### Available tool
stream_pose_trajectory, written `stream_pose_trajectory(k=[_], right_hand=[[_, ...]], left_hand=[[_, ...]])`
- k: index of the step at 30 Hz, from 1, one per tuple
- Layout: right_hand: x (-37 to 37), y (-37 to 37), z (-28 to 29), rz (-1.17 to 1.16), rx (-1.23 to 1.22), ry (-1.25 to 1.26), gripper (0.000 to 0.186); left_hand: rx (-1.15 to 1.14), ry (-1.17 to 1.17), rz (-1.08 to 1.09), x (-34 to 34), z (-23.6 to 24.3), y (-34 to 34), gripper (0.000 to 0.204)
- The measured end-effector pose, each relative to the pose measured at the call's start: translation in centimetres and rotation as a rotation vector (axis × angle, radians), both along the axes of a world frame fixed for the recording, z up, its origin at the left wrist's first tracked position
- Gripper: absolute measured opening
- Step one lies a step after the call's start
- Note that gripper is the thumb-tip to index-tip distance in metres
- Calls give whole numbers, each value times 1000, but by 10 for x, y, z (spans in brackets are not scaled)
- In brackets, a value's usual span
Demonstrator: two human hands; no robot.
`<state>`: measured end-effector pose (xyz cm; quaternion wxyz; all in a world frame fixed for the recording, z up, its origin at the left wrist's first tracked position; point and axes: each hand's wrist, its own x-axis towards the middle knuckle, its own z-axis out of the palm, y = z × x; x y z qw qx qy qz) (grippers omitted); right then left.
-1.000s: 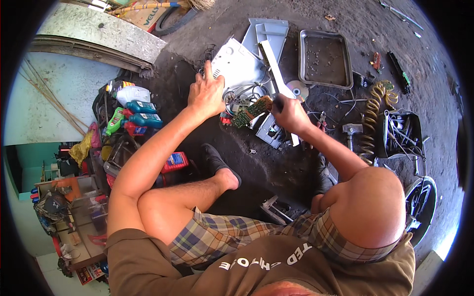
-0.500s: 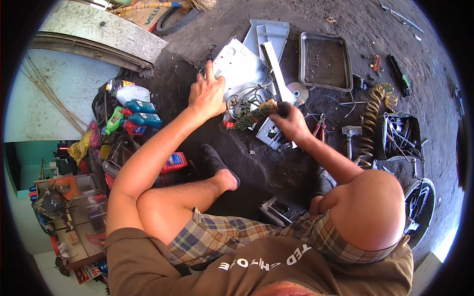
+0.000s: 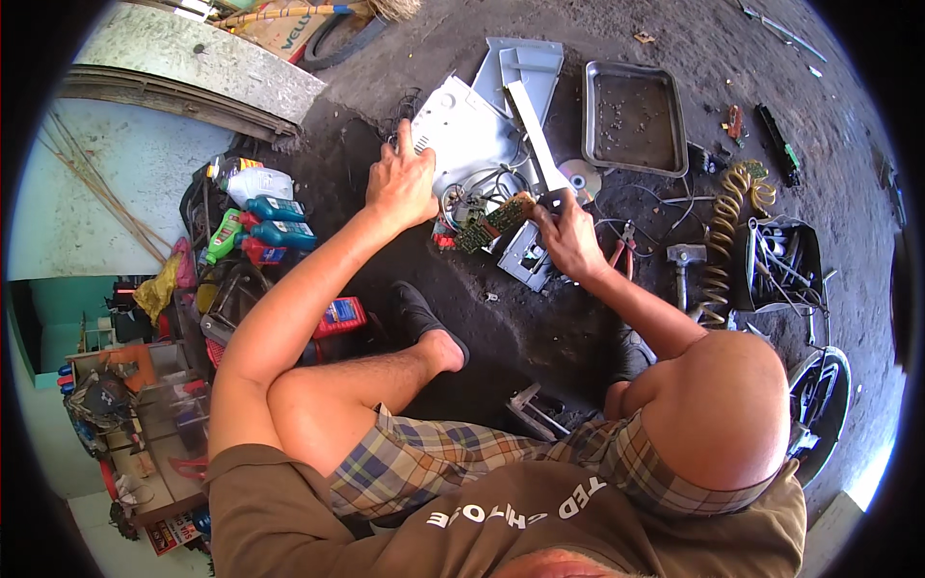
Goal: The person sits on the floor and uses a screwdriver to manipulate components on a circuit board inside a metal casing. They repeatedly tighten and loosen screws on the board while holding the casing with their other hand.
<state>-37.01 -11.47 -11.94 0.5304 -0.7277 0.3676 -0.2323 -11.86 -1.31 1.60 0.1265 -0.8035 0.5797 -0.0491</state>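
On the dark ground lies a white metal casing, opened up, with cables and electronic parts at its near end. My left hand grips its left edge, the forefinger stretched along it and the thumb lower down. A green circuit board sits tilted over the near end. My right hand is closed at the board's right corner, beside a small dark part; exactly where the fingertips grip is hard to see. A white plastic strip runs away from that hand. Below the board is a metal drive-like unit.
A grey plastic panel lies behind the casing, a metal tray to its right. A disc, red-handled pliers, hammer, coiled hose and tool box lie rightward. Several bottles stand left.
My right hand has turned and shifted slightly up at the board's corner, showing the small dark part by its fingers. The board has moved slightly left. My left hand stays on the casing.
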Motion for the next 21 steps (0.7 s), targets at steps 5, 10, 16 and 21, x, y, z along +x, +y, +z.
stream_pose_trajectory(k=[5,10,16,21], right_hand=[[-5,2,2,135,-237,-99,19],[0,12,-3,5,-22,-162,21],[-3,8,-6,61,-98,-251,20],[-4,6,0,6,121,-76,23]], left_hand=[[-2,11,-1,-1,1,0,45],[7,5,-16,4,1,1,46],[-6,16,-29,1,3,0,48],[17,19,-5,0,4,0,48]])
